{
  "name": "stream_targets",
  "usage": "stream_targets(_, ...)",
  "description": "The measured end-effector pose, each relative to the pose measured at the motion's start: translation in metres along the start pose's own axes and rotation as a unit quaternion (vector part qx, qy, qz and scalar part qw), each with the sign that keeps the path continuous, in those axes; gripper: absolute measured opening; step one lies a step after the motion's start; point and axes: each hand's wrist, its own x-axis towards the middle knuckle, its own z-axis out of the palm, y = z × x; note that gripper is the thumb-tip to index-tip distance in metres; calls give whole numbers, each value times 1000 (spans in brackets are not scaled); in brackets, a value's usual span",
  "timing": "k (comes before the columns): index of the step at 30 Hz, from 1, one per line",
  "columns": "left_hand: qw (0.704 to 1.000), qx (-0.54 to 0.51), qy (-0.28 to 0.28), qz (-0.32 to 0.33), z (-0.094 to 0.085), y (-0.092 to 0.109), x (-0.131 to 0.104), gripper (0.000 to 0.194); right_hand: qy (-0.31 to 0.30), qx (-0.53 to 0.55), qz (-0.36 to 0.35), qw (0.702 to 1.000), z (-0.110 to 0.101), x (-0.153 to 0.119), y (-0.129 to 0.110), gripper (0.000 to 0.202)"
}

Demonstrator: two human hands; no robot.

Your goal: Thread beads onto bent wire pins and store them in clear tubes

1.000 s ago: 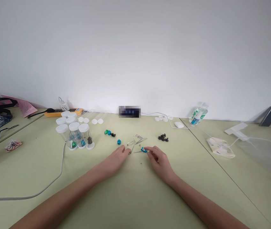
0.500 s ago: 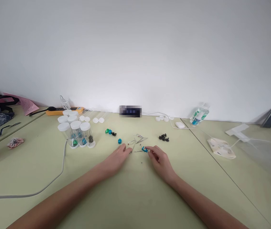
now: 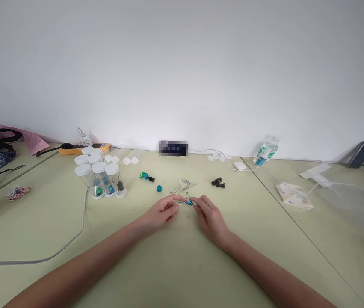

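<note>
While both hands met at the middle of the table [image 3: 184,265], the left hand [image 3: 162,211] had a thin rod [image 3: 182,205] pinched narrowly between thumb and forefinger, slanting up toward the right. Across from it came the right hand [image 3: 212,218], fingers drawn close together on a small blue piece [image 3: 189,203]! Right there, between the two sets of fingertips, sat that blue piece, low over the table, with the rod's far end up against it or just beside it; whether the tip went in, one could not tell. Just on the near side, a tiny grey bit [image 3: 188,216] lay alone.

Beyond the fingers spread a loose heap of metal pins [image 3: 188,185]. To their left stood a blue ball [image 3: 159,188], and farther left and back, a cluster of green, blue and black beads [image 3: 146,176]. Over on the right, a pile of black pieces [image 3: 218,183]; behind it, white caps [image 3: 218,158] and a white case [image 3: 240,166].

Far to the left, capped clear tubes [image 3: 99,182] stood grouped, a few holding coloured pieces, near an orange power strip [image 3: 72,150]. Far right, a bottle [image 3: 265,153] leaned by the wall [image 3: 182,72].
</note>
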Motion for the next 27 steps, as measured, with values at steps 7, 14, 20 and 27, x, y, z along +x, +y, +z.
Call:
stream_targets(7, 980, -196, 14, -38, -5, -1, -3, 35, -8, 63, 77, 995, -7, 3, -3, 29)
stream_targets(14, 969, -242, 23, -50, -9, 1, -4, 36, -75, 241, 229, 940, -18, 8, -6, 35)
stream_targets(20, 967, -247, 25, -51, -8, 2, -5, 36, -73, 406, 268, 871, -16, 8, -3, 36)
stream_targets(27, 974, -223, 30, -41, -7, 0, -4, 36, -87, 417, 264, 865, -17, 9, -5, 36)
